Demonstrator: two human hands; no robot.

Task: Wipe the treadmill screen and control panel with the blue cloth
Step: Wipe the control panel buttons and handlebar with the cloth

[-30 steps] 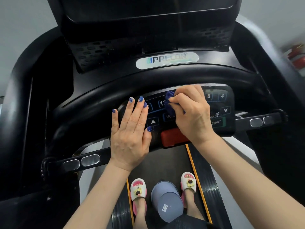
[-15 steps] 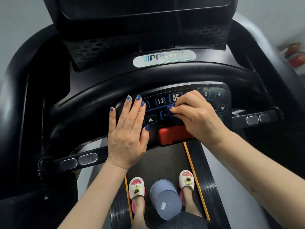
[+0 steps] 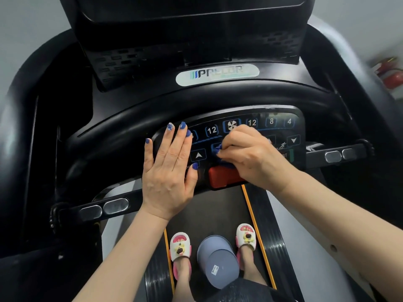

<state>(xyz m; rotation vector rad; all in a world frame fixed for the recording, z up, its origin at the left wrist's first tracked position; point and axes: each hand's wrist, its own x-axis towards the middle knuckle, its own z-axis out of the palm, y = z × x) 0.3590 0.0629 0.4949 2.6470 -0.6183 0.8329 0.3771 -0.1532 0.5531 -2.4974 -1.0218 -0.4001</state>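
The black control panel (image 3: 271,122) with lit number and arrow keys lies below the curved handlebar. My right hand (image 3: 246,155) grips a small bunched blue cloth (image 3: 218,149) and presses it on the panel's middle keys, just above the red stop button (image 3: 222,177). Most of the cloth is hidden under my fingers. My left hand (image 3: 170,171) lies flat, fingers straight, on the panel's left end. The dark screen (image 3: 192,9) rises at the top of the view.
Side handle bars with metal sensor pads stick out at left (image 3: 102,209) and right (image 3: 340,154). A grey upturned bucket (image 3: 218,261) stands on the belt (image 3: 207,210) between my slippered feet. A red fire extinguisher (image 3: 392,75) is at far right.
My right hand has drawn the cloth down from the top row of keys to the middle row near the red button, uncovering the fan and 12 keys. My left hand stayed flat in place.
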